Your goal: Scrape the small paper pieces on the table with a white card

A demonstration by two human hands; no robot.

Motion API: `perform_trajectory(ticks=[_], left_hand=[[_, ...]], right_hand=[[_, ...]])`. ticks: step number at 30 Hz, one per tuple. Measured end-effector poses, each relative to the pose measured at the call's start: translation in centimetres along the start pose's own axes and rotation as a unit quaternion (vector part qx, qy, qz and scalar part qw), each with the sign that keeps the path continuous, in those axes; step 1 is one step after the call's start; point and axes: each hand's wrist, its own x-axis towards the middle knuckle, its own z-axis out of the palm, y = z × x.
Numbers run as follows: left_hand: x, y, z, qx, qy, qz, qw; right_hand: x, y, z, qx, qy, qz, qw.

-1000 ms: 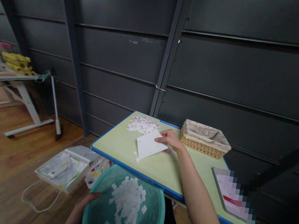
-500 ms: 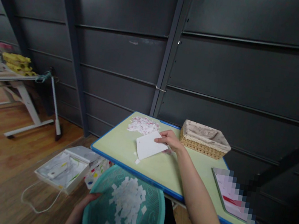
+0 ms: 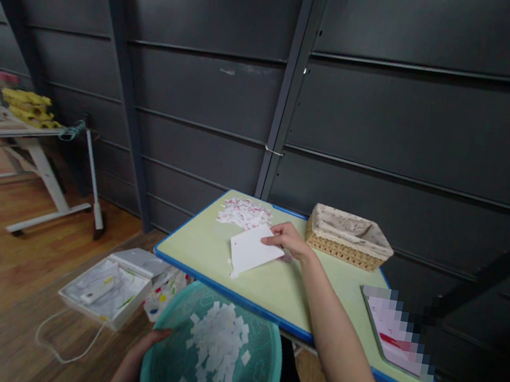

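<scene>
My right hand [image 3: 287,238] pinches a flat white card [image 3: 252,250] with a small hole near one corner. The card is tilted low over the table [image 3: 197,243], and small white paper pieces [image 3: 234,274] lie by its lower left corner. With its thumb over the rim, my left hand [image 3: 149,346] grips the teal plastic basket [image 3: 260,381] below the table's front edge. Many small white paper squares [image 3: 217,341] lie in that basket. Behind the card, a pile of white and reddish paper scraps [image 3: 245,213] rests on the table.
A wicker basket with cloth lining [image 3: 347,249] stands at the table's back right. A flat tablet-like object [image 3: 394,335], partly pixelated, lies at the right. An open white box [image 3: 104,290] with a cord sits on the floor at left. A dark panelled wall [image 3: 213,93] rises behind.
The card in my right hand has shifted very slightly left. My left hand keeps its grip on the teal basket.
</scene>
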Motion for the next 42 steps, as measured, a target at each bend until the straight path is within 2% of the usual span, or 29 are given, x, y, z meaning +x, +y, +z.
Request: perform_trajectory(ticks=[4, 9, 14, 21, 26, 31, 37, 39, 42], left_hand=[[0.2, -0.1, -0.1, 0.004, -0.004, -0.017, 1.000], [-0.2, 0.0, 0.2, 0.011, -0.002, -0.006, 1.000], [-0.5, 0.0, 0.3, 0.007, -0.001, -0.005, 1.000], [-0.4, 0.3, 0.5, 0.006, 0.017, -0.011, 1.000], [-0.4, 0.3, 0.4, 0.021, 0.018, 0.004, 1.000], [-0.3, 0.2, 0.2, 0.027, 0.015, -0.004, 0.999], [-0.1, 0.3, 0.0, 0.024, 0.005, -0.004, 1.000], [-0.1, 0.4, 0.0, 0.016, -0.006, -0.006, 1.000], [0.0, 0.3, -0.1, 0.011, -0.006, -0.008, 1.000]], right_hand=[[-0.1, -0.2, 0.6, 0.000, -0.045, 0.004, 0.999], [-0.8, -1.2, 1.9, 0.032, -0.095, 0.001, 0.995], [-0.8, -1.3, 1.2, 0.094, -0.017, 0.006, 0.995], [-0.3, -0.7, 1.0, 0.054, 0.091, 0.005, 0.994], [0.3, 0.2, 1.0, 0.010, 0.075, 0.002, 0.997], [0.5, 0.7, 0.8, 0.005, 0.020, -0.005, 1.000], [-0.2, -0.2, 1.5, 0.017, -0.058, 0.004, 0.998], [-0.4, -0.6, 1.8, 0.058, -0.047, 0.003, 0.997], [-0.1, -0.6, 1.5, 0.134, 0.051, -0.024, 0.989]])
